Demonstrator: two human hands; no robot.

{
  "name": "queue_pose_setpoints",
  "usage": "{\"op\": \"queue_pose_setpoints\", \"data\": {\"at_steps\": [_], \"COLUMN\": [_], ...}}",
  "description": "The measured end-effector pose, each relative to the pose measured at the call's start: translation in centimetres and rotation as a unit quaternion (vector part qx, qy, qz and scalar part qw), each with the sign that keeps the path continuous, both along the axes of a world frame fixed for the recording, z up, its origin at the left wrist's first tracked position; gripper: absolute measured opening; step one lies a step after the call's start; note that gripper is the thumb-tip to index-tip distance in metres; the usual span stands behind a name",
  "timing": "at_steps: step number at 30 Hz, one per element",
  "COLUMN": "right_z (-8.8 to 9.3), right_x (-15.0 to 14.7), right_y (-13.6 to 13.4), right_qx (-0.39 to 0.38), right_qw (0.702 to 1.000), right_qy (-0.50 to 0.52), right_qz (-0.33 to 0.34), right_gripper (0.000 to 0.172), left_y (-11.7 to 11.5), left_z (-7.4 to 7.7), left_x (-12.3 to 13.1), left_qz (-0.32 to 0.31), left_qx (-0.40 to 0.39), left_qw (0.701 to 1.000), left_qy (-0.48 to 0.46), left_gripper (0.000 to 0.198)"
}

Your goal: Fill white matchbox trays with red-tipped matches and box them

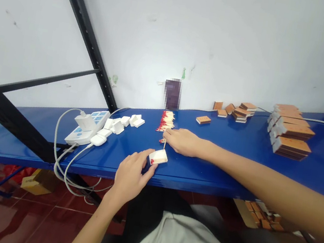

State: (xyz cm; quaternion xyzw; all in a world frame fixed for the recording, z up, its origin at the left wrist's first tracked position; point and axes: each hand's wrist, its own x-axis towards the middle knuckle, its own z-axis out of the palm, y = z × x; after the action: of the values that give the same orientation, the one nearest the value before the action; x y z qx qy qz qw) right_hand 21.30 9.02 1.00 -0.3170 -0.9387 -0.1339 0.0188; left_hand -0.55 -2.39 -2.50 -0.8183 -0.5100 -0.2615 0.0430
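My left hand (pixel 131 171) grips a small white matchbox tray (pixel 160 154) between thumb and fingers at the table's front edge. Several red-headed matches lie along the near side of this tray. Just beyond it, my right hand (pixel 182 141) is closed in a pinch on matches (pixel 163 141), whose red heads stick out below the fingertips; their number cannot be made out. A pile of loose matches (pixel 166 121), red heads to the left, lies directly past my right fingertips.
White trays (pixel 117 125) lie scattered at left beside a power strip (pixel 90 130) with cables. Brown matchboxes (pixel 242 112) sit toward the wall, one matchbox (pixel 203 120) apart. Stacked boxes (pixel 295 131) stand at far right. A black metal post (pixel 88 42) rises at left.
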Motion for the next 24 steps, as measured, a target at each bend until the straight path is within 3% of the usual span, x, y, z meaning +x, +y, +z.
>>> {"op": "queue_pose_setpoints", "data": {"at_steps": [10,15,24], "right_z": [1.5,2.4,1.3], "right_x": [0.9,-0.1,-1.3], "right_y": [-0.1,-2.2,-4.2], "right_qx": [-0.025,-0.04,-0.039], "right_qw": [0.995,0.986,0.986], "right_qy": [0.098,0.145,0.074], "right_qz": [-0.002,0.07,0.147], "right_gripper": [0.022,0.026,0.024], "left_y": [0.0,0.1,0.1], "left_z": [0.0,0.2,0.7], "left_x": [0.1,0.2,0.0], "left_qz": [0.008,0.016,0.03], "left_qx": [-0.008,-0.016,-0.07], "left_qw": [1.0,0.999,0.992], "left_qy": [-0.018,-0.038,-0.104], "left_gripper": [0.03,0.028,0.026]}}
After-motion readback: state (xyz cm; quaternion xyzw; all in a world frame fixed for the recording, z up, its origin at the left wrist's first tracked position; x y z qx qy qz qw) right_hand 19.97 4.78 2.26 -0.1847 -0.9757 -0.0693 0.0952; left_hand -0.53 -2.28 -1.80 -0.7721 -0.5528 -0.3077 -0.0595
